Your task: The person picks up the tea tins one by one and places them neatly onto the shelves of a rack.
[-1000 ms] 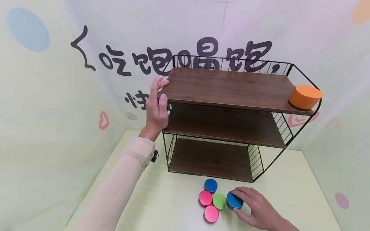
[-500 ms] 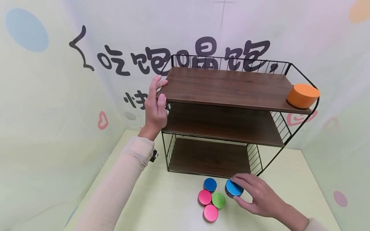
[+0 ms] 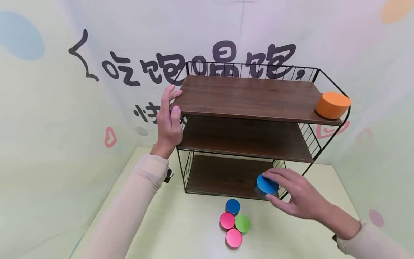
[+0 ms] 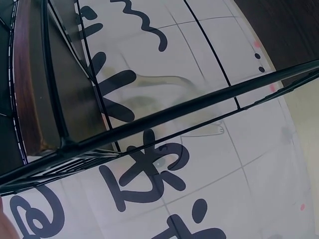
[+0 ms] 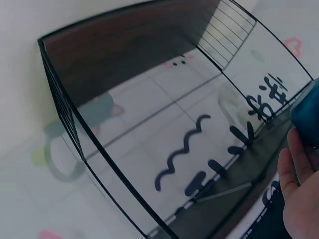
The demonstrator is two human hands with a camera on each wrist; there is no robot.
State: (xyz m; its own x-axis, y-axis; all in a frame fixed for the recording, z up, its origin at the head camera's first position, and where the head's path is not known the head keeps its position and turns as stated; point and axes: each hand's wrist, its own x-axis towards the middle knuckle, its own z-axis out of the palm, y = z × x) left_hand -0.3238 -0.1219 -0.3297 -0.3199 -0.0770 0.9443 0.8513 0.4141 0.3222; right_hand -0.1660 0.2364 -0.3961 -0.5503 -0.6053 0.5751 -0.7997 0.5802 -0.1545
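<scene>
A dark brown three-tier wire-frame shelf rack [image 3: 252, 99] stands on the table. My left hand [image 3: 169, 126] grips its upper left edge, thumb in front and fingers along the side; the left wrist view shows mostly frame and wall. My right hand [image 3: 300, 194] pinches a blue round tin [image 3: 266, 185] between thumb and fingers, lifted off the table before the right front of the bottom shelf. That tin [image 5: 306, 115] also shows at the right edge of the right wrist view. An orange round tin [image 3: 332, 105] sits at the top shelf's right end.
On the table before the rack stand a smaller blue tin [image 3: 233, 206], a green tin [image 3: 242, 223], a pink tin [image 3: 227, 221] and another pink tin [image 3: 234, 238], close together. A printed cloth wall [image 3: 64, 118] encloses the table's back and sides.
My right hand has lifted the blue tin from beside the green one and carried it up and forward toward the bottom shelf. My left hand stays on the rack; the head view shifted slightly.
</scene>
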